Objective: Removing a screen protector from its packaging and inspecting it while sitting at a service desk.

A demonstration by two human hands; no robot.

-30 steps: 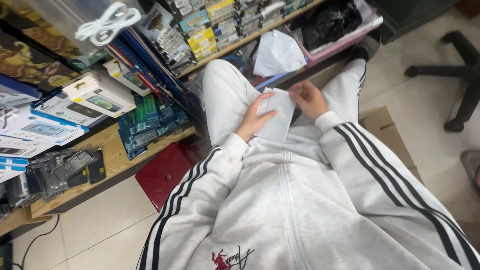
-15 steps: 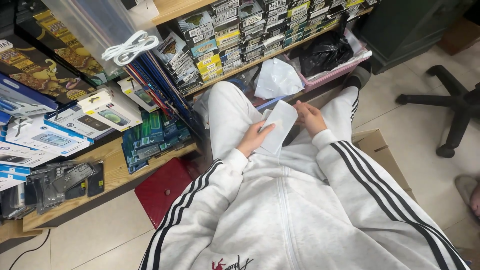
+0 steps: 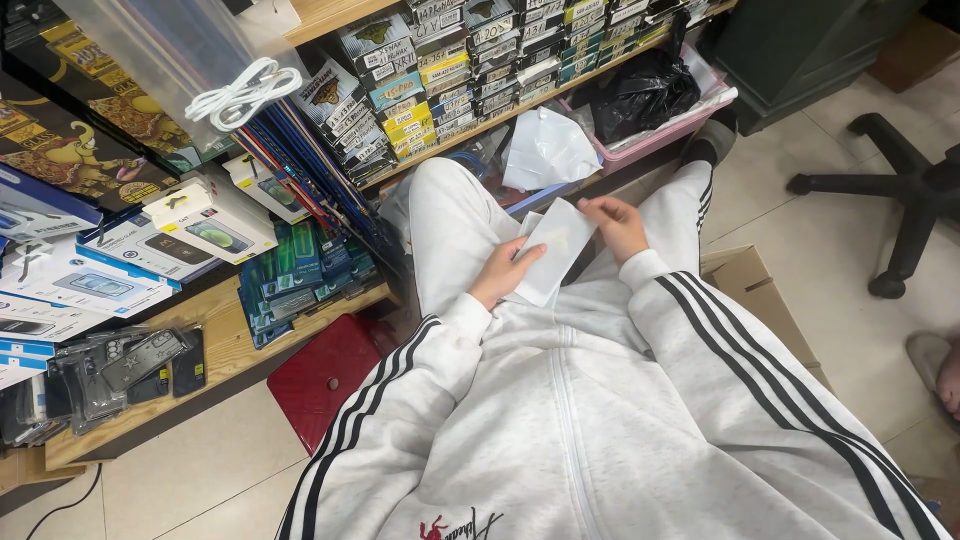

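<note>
I sit in a grey striped tracksuit and hold a flat white packet [image 3: 552, 250] over my lap. My left hand [image 3: 503, 272] grips its lower left edge, thumb on top. At the packet's upper right corner my right hand [image 3: 617, 224] pinches the edge with its fingertips. The packet is tilted, its long side running from lower left to upper right. Behind it, on the floor by my knees, lies a crumpled white plastic bag [image 3: 548, 148].
Wooden shelves [image 3: 230, 345] to my left carry boxed phone accessories, several green packs [image 3: 295, 270] and black cases. A red stool [image 3: 325, 372] stands by my left leg. A pink tray [image 3: 668, 130] holds a black bag. A cardboard box [image 3: 758, 290] and office chair base [image 3: 905, 195] are to my right.
My view has shifted, so the shelves and my hands sit lower in the picture. Both hands stay on the white packet, which is now tilted more upright.
</note>
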